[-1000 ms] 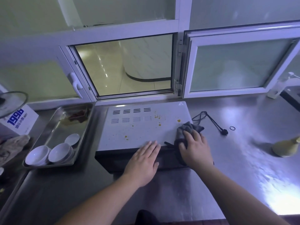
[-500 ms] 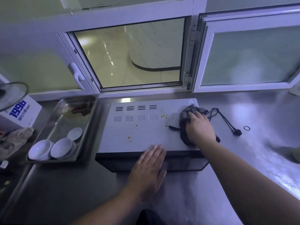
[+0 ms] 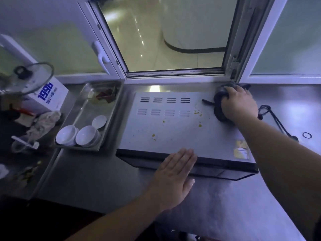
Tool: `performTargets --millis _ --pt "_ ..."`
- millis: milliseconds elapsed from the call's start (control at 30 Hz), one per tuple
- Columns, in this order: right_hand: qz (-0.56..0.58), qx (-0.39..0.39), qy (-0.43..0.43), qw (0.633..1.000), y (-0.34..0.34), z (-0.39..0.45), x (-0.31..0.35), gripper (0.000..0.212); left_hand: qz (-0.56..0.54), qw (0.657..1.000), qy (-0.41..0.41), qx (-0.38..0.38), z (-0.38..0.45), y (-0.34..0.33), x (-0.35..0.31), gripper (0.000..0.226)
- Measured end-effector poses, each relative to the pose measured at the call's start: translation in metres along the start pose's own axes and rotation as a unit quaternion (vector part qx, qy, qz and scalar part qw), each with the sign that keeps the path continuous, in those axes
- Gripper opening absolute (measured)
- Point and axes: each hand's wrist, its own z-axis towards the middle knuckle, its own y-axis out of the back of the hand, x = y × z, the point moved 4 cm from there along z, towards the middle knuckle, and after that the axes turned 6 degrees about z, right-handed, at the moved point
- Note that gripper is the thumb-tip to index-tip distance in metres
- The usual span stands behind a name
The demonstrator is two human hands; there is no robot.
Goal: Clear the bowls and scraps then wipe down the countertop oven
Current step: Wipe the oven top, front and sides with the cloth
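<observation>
Left hand [image 3: 175, 178] flat, fingers [image 3: 184, 153] straight — right hand [image 3: 238, 103] curled, arm outstretched

1. Oven top [image 3: 173, 129]: middle and left are open flat surface, only small yellow crumbs [image 3: 198, 113] on it.
2. Back-right corner is taken by the right hand [image 3: 238, 103] pressing a dark cloth [image 3: 218, 106].
3. Front edge is partly blocked by the flat left hand [image 3: 175, 174].
4. Left of the oven: steel tray [image 3: 111, 119] with white bowls [image 3: 78, 135], just beside it.
5. Right of the oven: black cord [image 3: 276, 119] and a small ring [image 3: 307, 135] on the counter [image 3: 225, 206].
6. Front counter is open.
</observation>
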Motion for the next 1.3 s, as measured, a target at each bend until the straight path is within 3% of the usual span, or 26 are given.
performTargets --millis 267,767,933,1300 --pt "-0.03 0.044 0.061 0.997 -0.013 -0.063 0.01 0.057 0.006 1.0 -0.004 0.004 0.0 -0.006 0.002 0.067" --pt "-0.055 0.049 0.06 0.995 -0.042 -0.212 0.026 0.065 0.001 1.0 -0.013 0.008 -0.019 0.004 0.035 0.068" --pt "-0.065 0.059 0.053 0.995 -0.042 -0.193 0.042 0.066 0.007 1.0 -0.012 0.005 -0.026 0.003 0.05 0.066" --pt "-0.044 0.062 0.047 0.996 -0.053 -0.062 0.084 0.06 0.001 1.0 -0.024 0.001 -0.027 -0.002 0.049 0.066"
